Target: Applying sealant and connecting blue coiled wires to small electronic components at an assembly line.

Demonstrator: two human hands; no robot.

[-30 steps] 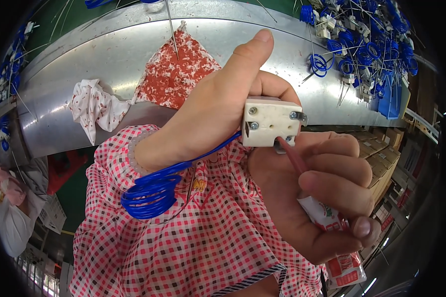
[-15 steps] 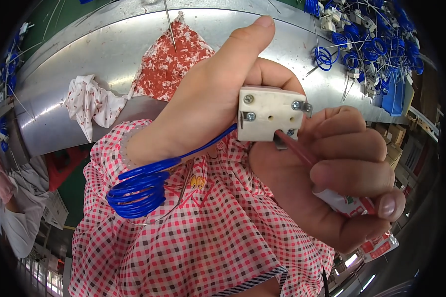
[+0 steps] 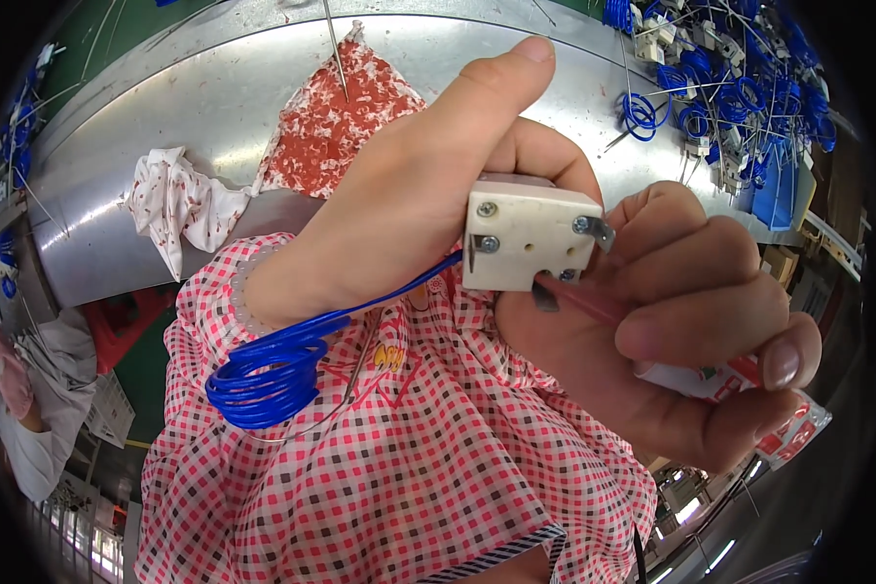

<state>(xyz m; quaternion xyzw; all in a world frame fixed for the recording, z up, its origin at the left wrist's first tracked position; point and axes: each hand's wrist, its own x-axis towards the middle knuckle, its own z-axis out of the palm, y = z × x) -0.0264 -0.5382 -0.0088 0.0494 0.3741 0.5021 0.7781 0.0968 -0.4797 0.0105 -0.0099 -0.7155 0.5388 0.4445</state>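
My left hand (image 3: 438, 165) is closed around a white ceramic thermostat block (image 3: 516, 243), its thumb stretched up past the far side. Screws and small metal terminals sit on the block's face. From its left side runs a blue coiled tube (image 3: 268, 384), hanging below my left wrist. My right hand (image 3: 701, 321) wraps around a screwdriver (image 3: 594, 300) with a red shaft and a red-and-white handle. The shaft's end meets the block's lower edge, near a screw and a dark metal tab (image 3: 546, 297); the very tip is hidden.
A metal worktable (image 3: 224, 88) lies ahead, with a red-and-white cloth (image 3: 336, 127) and a crumpled white cloth (image 3: 180, 204) on it. Several blue-coiled parts (image 3: 720, 92) are heaped at the far right. Another person's sleeve (image 3: 44, 399) shows at the left.
The block has tilted slightly, showing more of its top edge. My right hand has turned and shifted a little up and right, with the screwdriver still at the block.
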